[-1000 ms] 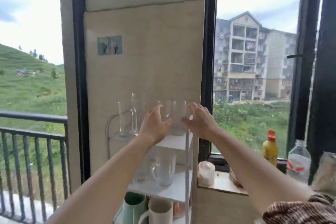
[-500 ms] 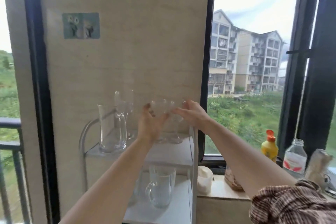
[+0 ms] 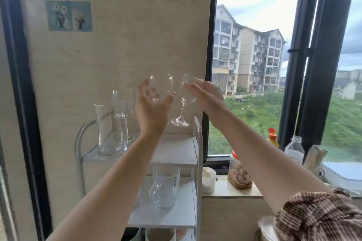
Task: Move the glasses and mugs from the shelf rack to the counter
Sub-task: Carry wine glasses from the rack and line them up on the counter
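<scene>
From the head camera: both bare arms reach up and away toward the white metal shelf rack [image 3: 196, 143]. The left hand [image 3: 151, 107] wraps around the bowl of a clear stemmed wine glass [image 3: 161, 88], fingers curled behind it and thumb in front, lifted above the top shelf. Just to its right, the right hand [image 3: 207, 95] grips the bowl of a second clear wine glass [image 3: 185, 100], tilted, its round foot hanging clear above the shelf's right edge. The two bowls sit close together, nearly touching.

On the top shelf's left side stands a tall clear glass pitcher with a handle [image 3: 111, 131], and just behind it a third clear stemmed glass [image 3: 123, 101]. One shelf down, a ribbed clear glass mug [image 3: 164, 188] stands upright, handle to the left. Below that, rims of more mugs peek out at the bottom edge.

To the right, on the beige stone window ledge [image 3: 225, 188], sits a small white cup [image 3: 208, 181], a clear jar with an orange lid [image 3: 238, 172], a yellow bottle with an orange cap [image 3: 272, 140] and a clear empty bottle [image 3: 294, 147].
</scene>
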The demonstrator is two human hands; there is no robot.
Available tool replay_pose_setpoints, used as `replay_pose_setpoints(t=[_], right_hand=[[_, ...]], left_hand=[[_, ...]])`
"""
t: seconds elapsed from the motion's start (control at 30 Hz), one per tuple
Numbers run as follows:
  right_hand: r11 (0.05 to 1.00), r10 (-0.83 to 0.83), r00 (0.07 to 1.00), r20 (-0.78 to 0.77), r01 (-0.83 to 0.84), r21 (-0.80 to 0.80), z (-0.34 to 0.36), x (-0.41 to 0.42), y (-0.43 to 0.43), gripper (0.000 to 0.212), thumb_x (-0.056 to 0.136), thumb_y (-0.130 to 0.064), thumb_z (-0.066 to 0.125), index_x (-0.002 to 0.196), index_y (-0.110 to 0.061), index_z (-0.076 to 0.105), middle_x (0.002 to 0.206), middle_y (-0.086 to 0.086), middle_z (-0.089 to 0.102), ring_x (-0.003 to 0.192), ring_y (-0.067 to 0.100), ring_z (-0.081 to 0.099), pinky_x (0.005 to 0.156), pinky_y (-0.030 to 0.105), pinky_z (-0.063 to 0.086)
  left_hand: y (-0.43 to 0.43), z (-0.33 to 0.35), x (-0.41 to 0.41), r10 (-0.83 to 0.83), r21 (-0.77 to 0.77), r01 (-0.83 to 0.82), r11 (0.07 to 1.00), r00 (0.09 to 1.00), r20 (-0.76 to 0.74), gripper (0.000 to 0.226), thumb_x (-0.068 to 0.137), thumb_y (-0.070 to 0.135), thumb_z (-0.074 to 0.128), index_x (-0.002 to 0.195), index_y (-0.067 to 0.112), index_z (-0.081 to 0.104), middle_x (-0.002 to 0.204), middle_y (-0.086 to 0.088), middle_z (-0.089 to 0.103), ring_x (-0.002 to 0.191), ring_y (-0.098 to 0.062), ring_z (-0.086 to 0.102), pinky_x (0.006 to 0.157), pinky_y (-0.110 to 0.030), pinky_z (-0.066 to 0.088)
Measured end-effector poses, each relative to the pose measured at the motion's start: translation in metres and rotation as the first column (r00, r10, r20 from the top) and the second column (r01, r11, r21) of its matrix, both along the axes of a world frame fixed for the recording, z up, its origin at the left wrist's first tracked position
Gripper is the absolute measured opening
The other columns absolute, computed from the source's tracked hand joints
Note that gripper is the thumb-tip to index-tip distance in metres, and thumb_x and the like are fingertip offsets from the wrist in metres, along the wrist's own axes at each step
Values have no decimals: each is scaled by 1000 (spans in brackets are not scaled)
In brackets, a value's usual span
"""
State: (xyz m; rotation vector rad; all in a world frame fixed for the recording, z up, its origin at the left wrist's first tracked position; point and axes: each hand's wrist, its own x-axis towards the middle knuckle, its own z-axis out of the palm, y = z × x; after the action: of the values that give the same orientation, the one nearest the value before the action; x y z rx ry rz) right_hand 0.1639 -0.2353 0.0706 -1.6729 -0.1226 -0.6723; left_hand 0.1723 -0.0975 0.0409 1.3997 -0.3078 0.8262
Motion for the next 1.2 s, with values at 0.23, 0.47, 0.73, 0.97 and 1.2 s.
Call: replay_pose_setpoints(t=[0.23,0.47,0.73,0.97,1.2], right_hand=[[999,-36,997,63,34,28,7,-80,-50,39,76,-33,73,109,-13,67,85,-6,70,83,6,64,71,27,48],[988,-155,988,-18,155,13,-39,-192,-153,55,75,-35,75,122,-11,58,107,4,67,99,14,65,77,31,57],[930,-363,923,-126,368,13,-90,-381,-287,67,53,-40,77,112,-14,59,102,7,71,97,19,66,83,40,57],[839,-522,810,-268,544,7,-133,-574,-394,62,66,-24,77,124,-13,57,115,8,66,107,25,64,86,40,55],[669,-696,646,-314,742,42,-155,-748,-474,58,74,-15,74,128,-11,54,116,4,63,100,16,63,67,24,52]], left_hand=[[-27,14,-58,-102,100,98,990,994,39,63,70,33,80,124,22,50,108,3,63,81,-10,61,73,-26,51],[-121,-24,-140,-340,145,343,928,939,-44,74,67,36,82,130,19,46,103,7,66,84,-3,65,68,-16,51],[-270,-86,-286,-635,194,661,725,751,-182,67,68,22,83,123,19,45,97,3,65,78,-1,66,64,-16,53],[-398,-132,-432,-795,206,856,475,518,-316,68,65,22,85,120,25,45,108,-11,65,92,-22,68,79,-35,58],[-528,-154,-568,-877,259,955,144,245,-414,66,66,17,84,120,24,49,106,-12,65,98,-29,65,87,-45,55]])
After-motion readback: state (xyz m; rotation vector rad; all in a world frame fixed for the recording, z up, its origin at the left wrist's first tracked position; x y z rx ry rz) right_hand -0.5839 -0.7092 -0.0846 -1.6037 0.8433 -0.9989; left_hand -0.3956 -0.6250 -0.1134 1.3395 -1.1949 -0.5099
